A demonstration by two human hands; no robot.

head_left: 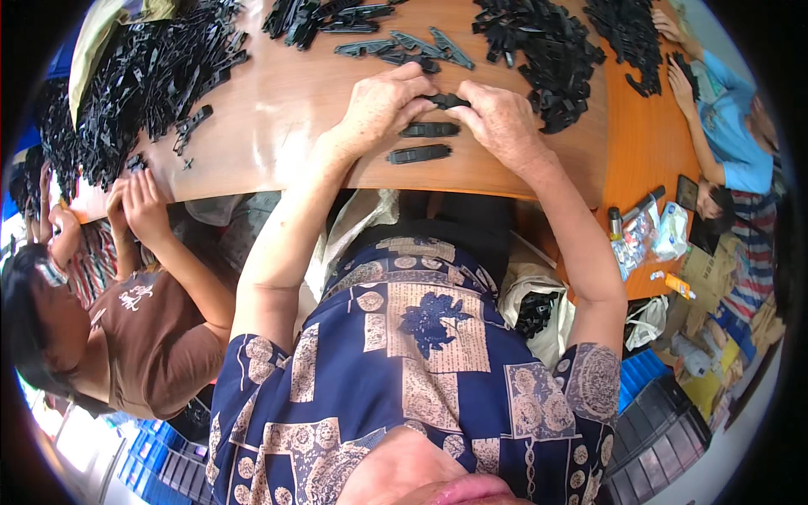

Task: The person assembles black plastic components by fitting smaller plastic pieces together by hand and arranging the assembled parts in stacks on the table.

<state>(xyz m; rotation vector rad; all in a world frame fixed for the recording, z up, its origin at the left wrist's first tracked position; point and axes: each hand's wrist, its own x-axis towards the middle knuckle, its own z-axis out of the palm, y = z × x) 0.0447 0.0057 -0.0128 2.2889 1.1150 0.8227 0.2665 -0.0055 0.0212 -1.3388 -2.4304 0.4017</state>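
Observation:
Between my two hands, just above the table, is a small black plastic part (448, 101). My left hand (385, 103) pinches its left end, and my right hand (498, 119) grips the right end with thumb and fingers. Two long black plastic parts lie on the wood nearer to me: one black part (429, 130) right below the held one, another black part (419, 154) close to the table edge. Beyond my fingers several grey-black long parts (418, 44) lie loosely together. My fingers cover much of the held part.
Heaps of black parts cover the wooden table (278, 126): a large pile (160, 67) at left, another pile (547, 63) at right. A co-worker in brown (168, 337) handles parts at left; one in blue (732, 118) sits far right. A white sack (539, 307) hangs below the edge.

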